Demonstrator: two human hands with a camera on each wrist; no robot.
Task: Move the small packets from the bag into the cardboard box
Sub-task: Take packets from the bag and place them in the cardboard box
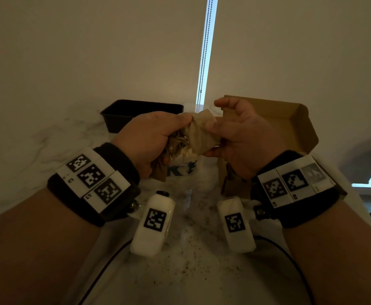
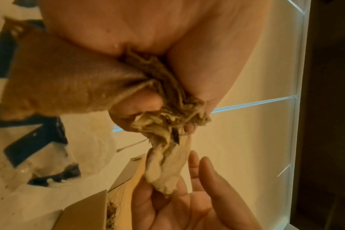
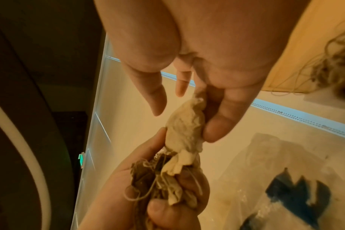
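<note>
Here, left hand [image 1: 149, 142] gripping packets [image 1: 181, 144], bag [image 1: 184, 172] lettered "K"

Domestic interior, probably a kitchen: white marble-veined counter [image 1: 48, 137] set against a window covered by a lowered roller blind [image 1: 92, 51], with bead chain [image 1: 206, 47]. Lighting is dim and warm.

Dim room, one cold strip of daylight, warm cast at the wrists.

The head view is dark and grey-brown; its only bright source is the narrow window gap [image 1: 206, 49] between blinds, with the forearms in deep shadow at the lower corners and straight lines bowed toward the edges. Both wrist views glow orange-yellow, soft and grainy. The left hand [image 2: 140, 28] fills its view out of focus; the printed plastic bag [image 3: 289, 186] is smeared.
</note>
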